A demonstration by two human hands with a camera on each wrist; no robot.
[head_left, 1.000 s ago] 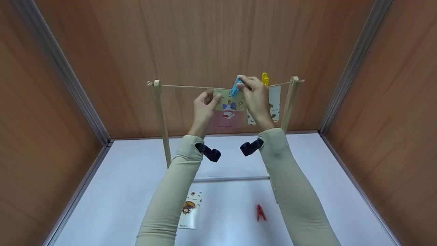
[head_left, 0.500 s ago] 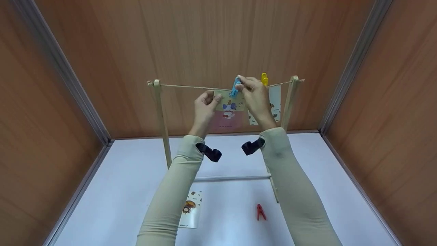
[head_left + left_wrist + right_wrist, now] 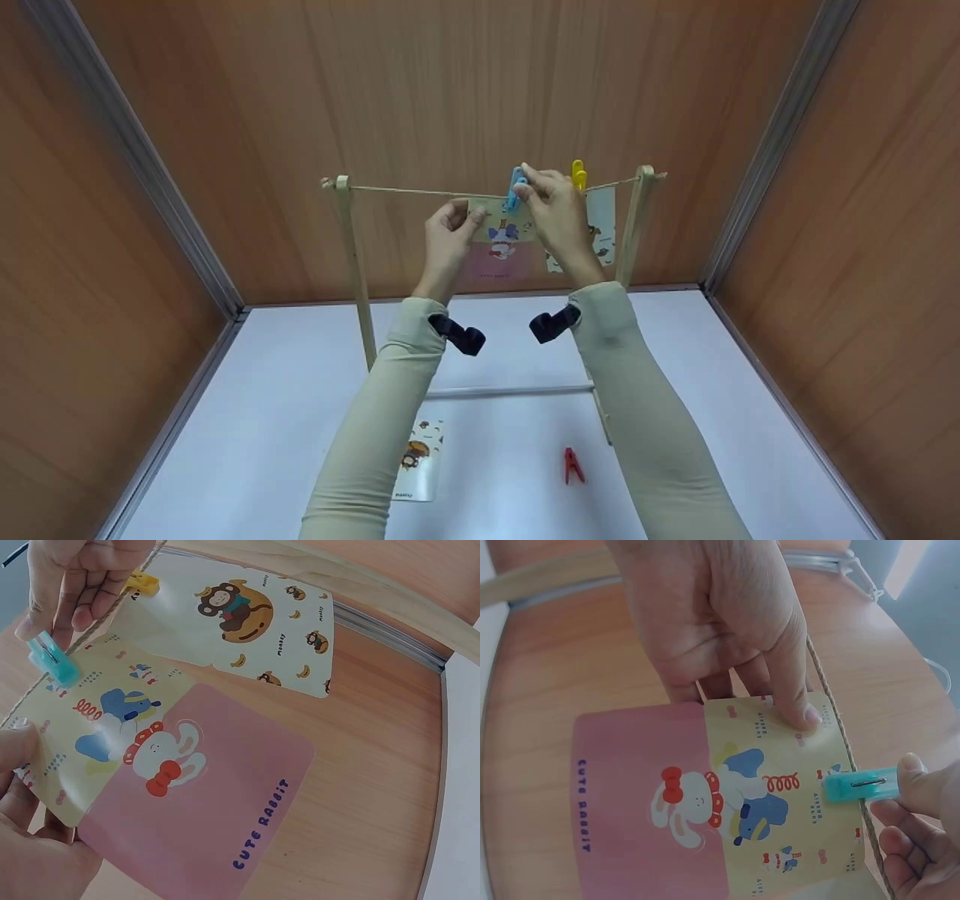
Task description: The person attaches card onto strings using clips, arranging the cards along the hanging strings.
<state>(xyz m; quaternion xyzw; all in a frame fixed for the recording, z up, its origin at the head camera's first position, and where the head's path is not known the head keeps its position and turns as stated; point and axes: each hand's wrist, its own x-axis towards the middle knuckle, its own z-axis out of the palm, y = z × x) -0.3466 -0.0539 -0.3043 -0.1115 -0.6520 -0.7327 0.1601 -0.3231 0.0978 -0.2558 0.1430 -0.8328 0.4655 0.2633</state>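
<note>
My left hand (image 3: 450, 236) pinches the left side of a yellow and pink rabbit card (image 3: 202, 825) between thumb and fingers, near its top edge. Between thumb and fingertips, my right hand (image 3: 559, 217) holds a blue clothespin (image 3: 855, 784). In the right wrist view the pin straddles the twine (image 3: 826, 682), its tip lying over the card's top edge. Just right of that card hangs a white monkey card (image 3: 232, 622), with a yellow clothespin (image 3: 579, 175) on the line above it. In the head view my right hand covers part of the monkey card.
Two wooden posts (image 3: 354, 277) carry the twine, joined low down by a crossbar (image 3: 510, 391). On the white table (image 3: 300, 420) lie another monkey card (image 3: 417, 461), partly behind my left sleeve, and a red clothespin (image 3: 573, 466). Wooden panels (image 3: 450, 82) stand behind and at both sides.
The blue clothespin in my right hand has tipped slightly more upright and shifted a little left. My left hand keeps its pinch on the rabbit card, nearly still.
</note>
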